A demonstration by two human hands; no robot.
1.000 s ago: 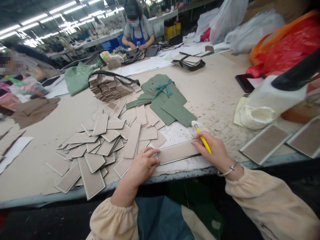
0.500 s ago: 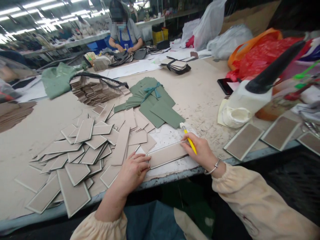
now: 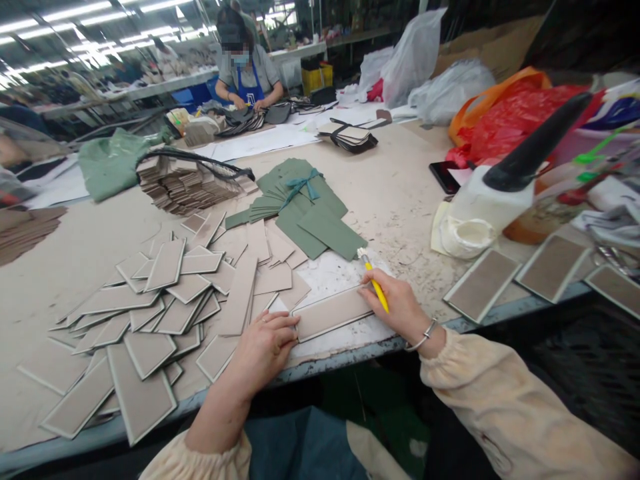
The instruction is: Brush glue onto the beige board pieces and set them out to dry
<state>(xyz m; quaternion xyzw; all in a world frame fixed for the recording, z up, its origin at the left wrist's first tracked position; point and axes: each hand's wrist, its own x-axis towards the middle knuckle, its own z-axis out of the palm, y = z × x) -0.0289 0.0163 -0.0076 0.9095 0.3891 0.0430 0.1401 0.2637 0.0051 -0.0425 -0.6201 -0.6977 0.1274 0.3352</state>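
Observation:
A long beige panel (image 3: 330, 315) with a pale green edge lies near the table's front edge. My left hand (image 3: 267, 343) has its fingers drawn together at the panel's left end, holding it there. In my right hand (image 3: 397, 300) is a slim yellow brush (image 3: 377, 288), its tip whitish and pointing up and away. The thumb and fingertips of that hand also touch the panel's right end. Just beyond the brush tip lie flat green pieces (image 3: 327, 230), several fanned and tied with a teal strip. Loose beige pieces (image 3: 273, 277) lie between them and my left hand.
Many edged panels (image 3: 143, 393) are heaped at left, some over the table edge. A white bottle with a black nozzle (image 3: 493, 200) stands right, near three panels (image 3: 483, 283) and a phone (image 3: 444, 177). A tied beige stack (image 3: 185, 183) lies behind; a co-worker (image 3: 250, 73) works beyond.
The view has shifted slightly, so the scene sits a little further left. Both hands keep nearly the same pose at the panel, and the brush stays in my right hand.

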